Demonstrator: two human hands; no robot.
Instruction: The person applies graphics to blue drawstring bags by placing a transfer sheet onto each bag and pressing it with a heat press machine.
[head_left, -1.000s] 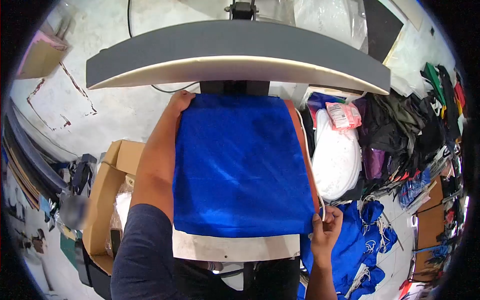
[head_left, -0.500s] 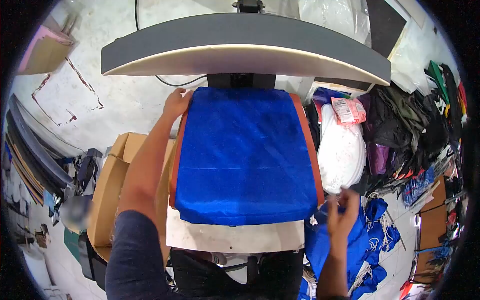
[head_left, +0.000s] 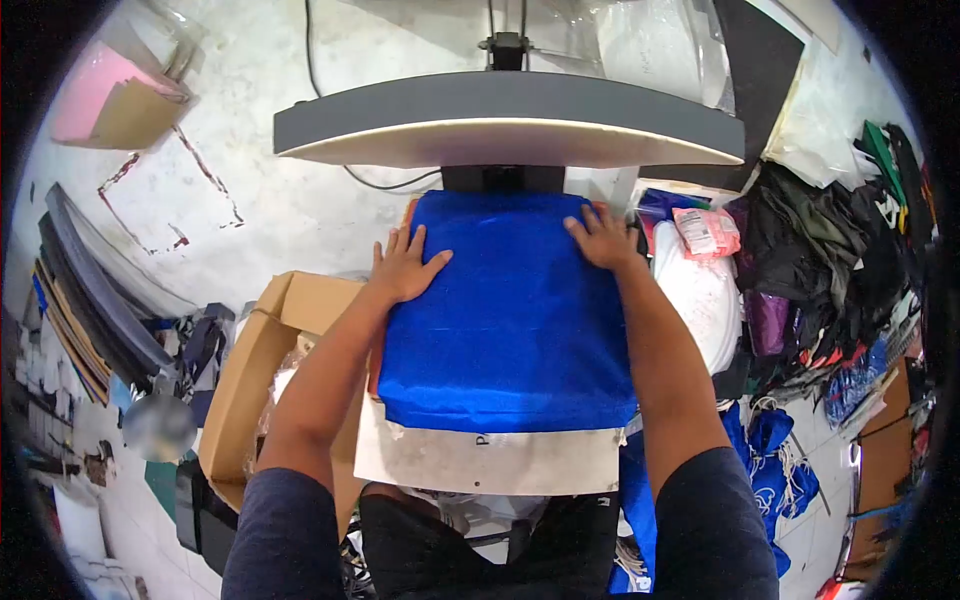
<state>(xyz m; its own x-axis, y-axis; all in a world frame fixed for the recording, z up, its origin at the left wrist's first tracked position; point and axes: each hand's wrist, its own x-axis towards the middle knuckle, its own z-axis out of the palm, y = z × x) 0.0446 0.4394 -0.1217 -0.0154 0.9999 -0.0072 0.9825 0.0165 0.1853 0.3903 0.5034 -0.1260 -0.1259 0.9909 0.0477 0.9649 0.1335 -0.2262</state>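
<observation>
A blue fabric piece (head_left: 505, 320) lies over the lower board of what looks like a heat press, with a strip of reddish-brown material showing along its left edge. My left hand (head_left: 402, 270) rests flat near its upper left side, fingers spread. Across from it, my right hand (head_left: 606, 240) lies open on the upper right corner, fingers apart. Above both hands hangs the curved grey upper plate (head_left: 510, 100) with its pale underside. A whitish board (head_left: 490, 465) sticks out below the fabric's near edge.
An open cardboard box (head_left: 240, 370) stands at the left. On the right are a white stack (head_left: 697, 300), a pink-and-white packet (head_left: 707, 232) and a heap of dark fabric (head_left: 810, 225). Blue bags with white cords (head_left: 775, 470) lie lower right.
My right hand has moved up from the near right corner onto the fabric's upper right. My left hand has come from the far left edge onto the fabric. The view has shifted slightly.
</observation>
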